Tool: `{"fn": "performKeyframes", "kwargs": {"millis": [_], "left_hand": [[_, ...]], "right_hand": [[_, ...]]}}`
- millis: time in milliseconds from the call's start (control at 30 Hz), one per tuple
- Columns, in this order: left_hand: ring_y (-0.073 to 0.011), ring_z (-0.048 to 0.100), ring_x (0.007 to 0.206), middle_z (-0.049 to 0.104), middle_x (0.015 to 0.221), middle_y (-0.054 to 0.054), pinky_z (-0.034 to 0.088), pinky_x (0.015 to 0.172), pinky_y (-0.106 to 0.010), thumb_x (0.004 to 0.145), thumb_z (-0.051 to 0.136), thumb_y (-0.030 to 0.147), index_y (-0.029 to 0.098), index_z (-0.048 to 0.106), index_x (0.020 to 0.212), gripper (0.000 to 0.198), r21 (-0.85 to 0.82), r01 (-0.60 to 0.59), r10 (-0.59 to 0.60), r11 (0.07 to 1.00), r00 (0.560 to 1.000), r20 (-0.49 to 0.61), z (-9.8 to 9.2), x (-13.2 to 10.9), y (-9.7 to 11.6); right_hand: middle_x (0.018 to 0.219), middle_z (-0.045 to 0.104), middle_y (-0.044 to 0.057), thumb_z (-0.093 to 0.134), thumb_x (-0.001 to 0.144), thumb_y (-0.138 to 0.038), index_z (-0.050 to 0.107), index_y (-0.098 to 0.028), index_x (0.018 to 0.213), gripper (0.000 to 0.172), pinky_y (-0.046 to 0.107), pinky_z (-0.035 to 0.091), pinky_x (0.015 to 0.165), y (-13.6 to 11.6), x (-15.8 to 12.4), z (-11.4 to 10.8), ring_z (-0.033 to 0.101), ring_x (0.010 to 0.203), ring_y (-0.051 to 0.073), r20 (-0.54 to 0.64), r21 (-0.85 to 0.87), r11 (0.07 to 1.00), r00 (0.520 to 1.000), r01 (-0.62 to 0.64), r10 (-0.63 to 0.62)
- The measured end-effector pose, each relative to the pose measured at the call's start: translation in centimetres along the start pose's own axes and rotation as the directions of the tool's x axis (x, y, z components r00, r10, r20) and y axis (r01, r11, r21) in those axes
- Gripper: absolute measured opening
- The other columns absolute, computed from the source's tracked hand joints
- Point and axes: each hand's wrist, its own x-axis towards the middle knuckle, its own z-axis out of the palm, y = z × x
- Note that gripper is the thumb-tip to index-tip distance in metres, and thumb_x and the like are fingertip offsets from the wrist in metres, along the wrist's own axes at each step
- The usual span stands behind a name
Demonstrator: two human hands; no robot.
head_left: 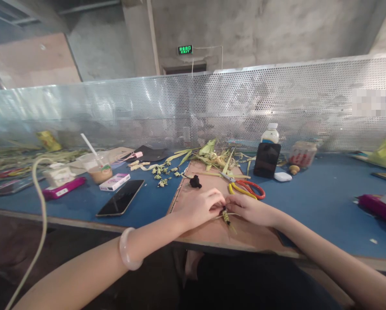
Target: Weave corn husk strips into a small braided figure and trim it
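Note:
My left hand (pixel 209 205) and my right hand (pixel 246 208) meet over a brown board (pixel 193 234), fingertips pinched together. Between them is a small woven piece (pixel 225 216) of pale green plant strips, its lower end sticking out below the fingers. Both hands close on its top, where a dark bit shows; the exact grip is partly hidden by the fingers. Just beyond my left hand lies a small black bundle (pixel 195 181). Scissors (pixel 247 189) with red and yellow handles rest behind my right hand. Green and dried leaf strips (pixel 214 156) are heaped at the board's far end.
Small knotted green pieces (pixel 162 181) lie left of the board. A phone (pixel 122 198), a small box (pixel 114 182) and a cup with a straw (pixel 99 170) stand further left. A bottle (pixel 270 133), a dark upright object (pixel 267 160) and a white case (pixel 282 177) stand to the right.

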Motion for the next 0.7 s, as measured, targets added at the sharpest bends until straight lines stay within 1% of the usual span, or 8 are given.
{"fn": "performKeyframes", "kwargs": {"millis": [167,300,467,567,700], "left_hand": [[-0.0127,0.057,0.081,0.056,0.100,-0.001,0.042,0.074,-0.022,0.083,0.047,0.023,0.021,0.057,0.091,0.012,0.165,-0.036,0.036,0.986,0.999,0.004,-0.29,-0.06,0.33],[-0.0111,0.057,0.077,0.058,0.102,0.000,0.041,0.071,-0.020,0.084,0.047,0.025,0.021,0.058,0.087,0.013,0.270,-0.071,0.073,0.960,0.997,0.002,-0.45,-0.12,0.62],[-0.0091,0.057,0.075,0.058,0.105,0.001,0.042,0.069,-0.018,0.085,0.045,0.022,0.019,0.058,0.088,0.013,0.363,-0.136,0.150,0.922,0.989,-0.009,-0.41,-0.14,0.66],[-0.0085,0.057,0.075,0.059,0.104,0.001,0.043,0.069,-0.017,0.085,0.045,0.020,0.017,0.058,0.088,0.013,0.398,-0.173,0.192,0.901,0.981,-0.009,-0.41,-0.11,0.72],[-0.0084,0.058,0.074,0.059,0.105,-0.001,0.043,0.070,-0.017,0.085,0.043,0.019,0.016,0.057,0.084,0.015,0.423,-0.200,0.219,0.884,0.976,0.003,-0.43,-0.08,0.83]], "right_hand": [[0.085,0.059,0.005,0.032,0.090,-0.030,0.053,-0.016,0.089,0.025,0.028,0.040,0.069,-0.06,-0.06,-0.07,0.053,0.077,0.017,0.021,0.031,0.999,1.000,-0.014,0.014],[0.085,0.058,0.005,0.033,0.089,-0.032,0.053,-0.016,0.087,0.026,0.028,0.040,0.070,0.07,-0.08,-0.02,0.053,0.078,0.017,0.017,0.064,0.998,1.000,-0.009,0.008],[0.083,0.057,0.004,0.034,0.089,-0.033,0.053,-0.016,0.088,0.025,0.028,0.040,0.070,0.23,0.00,-0.01,0.051,0.077,0.016,0.008,0.073,0.997,1.000,0.015,-0.015],[0.081,0.056,0.003,0.035,0.089,-0.034,0.052,-0.016,0.086,0.024,0.027,0.039,0.069,0.29,0.01,0.05,0.051,0.075,0.016,0.003,0.078,0.997,1.000,0.008,-0.008],[0.085,0.057,0.004,0.036,0.089,-0.034,0.052,-0.016,0.087,0.024,0.028,0.040,0.070,0.38,-0.03,0.19,0.051,0.077,0.016,0.007,0.097,0.995,1.000,-0.008,0.007]]}}
